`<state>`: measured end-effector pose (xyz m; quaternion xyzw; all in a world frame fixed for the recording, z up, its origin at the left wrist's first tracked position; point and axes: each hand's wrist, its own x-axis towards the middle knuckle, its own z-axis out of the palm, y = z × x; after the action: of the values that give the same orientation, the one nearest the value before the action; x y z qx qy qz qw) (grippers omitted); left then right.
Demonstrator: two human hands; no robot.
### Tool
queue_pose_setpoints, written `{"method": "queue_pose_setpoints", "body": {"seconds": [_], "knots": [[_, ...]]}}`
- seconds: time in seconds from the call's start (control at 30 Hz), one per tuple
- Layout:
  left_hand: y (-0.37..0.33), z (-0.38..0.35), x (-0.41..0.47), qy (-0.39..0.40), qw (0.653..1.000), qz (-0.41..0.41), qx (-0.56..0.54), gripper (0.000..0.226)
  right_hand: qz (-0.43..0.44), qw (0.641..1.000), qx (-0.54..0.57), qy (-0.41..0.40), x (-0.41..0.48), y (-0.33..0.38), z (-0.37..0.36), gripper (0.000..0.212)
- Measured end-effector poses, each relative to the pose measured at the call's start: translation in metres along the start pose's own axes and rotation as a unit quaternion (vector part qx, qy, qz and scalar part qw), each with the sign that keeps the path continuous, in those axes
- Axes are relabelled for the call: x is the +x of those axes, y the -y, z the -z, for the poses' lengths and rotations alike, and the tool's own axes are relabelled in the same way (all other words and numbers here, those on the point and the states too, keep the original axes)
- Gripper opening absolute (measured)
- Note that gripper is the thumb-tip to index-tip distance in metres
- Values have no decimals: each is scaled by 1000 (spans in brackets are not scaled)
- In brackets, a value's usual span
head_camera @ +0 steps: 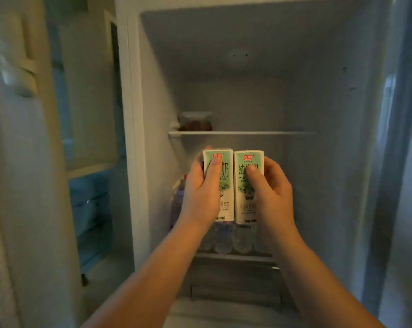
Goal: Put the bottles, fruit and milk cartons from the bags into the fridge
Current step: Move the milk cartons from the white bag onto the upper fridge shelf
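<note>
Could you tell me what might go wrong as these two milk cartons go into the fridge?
1. The left hand grips the left carton and the right hand the right carton, in this view just above the water bottles; a slip could knock bottles over.
2. The bottles crowd their shelf's left side, so squeezing cartons in there may topple them.

One camera sits on the person's head. It looks forward, right up close, into the open fridge (318, 95), which fills most of the frame.
</note>
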<state>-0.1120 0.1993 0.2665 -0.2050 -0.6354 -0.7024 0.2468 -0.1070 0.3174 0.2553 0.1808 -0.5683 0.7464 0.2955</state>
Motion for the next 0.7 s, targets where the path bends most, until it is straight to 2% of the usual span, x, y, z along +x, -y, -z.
{"method": "queue_pose_setpoints", "body": {"seconds": [0.17, 0.43, 0.57, 0.7], "knots": [[-16, -17, 76, -1, 997, -67, -49, 32, 71, 997, 0, -9, 78, 11, -17, 20], [-27, -32, 178, -23, 993, -111, -40, 22, 103, 993, -49, -4, 173, 23, -41, 30], [-29, -40, 217, -21, 993, -109, -47, 21, 93, 992, -85, -6, 213, 26, -42, 33], [-28, -45, 242, -2, 997, -70, -21, 21, 38, 989, -140, 11, 244, 20, -37, 29]]}}
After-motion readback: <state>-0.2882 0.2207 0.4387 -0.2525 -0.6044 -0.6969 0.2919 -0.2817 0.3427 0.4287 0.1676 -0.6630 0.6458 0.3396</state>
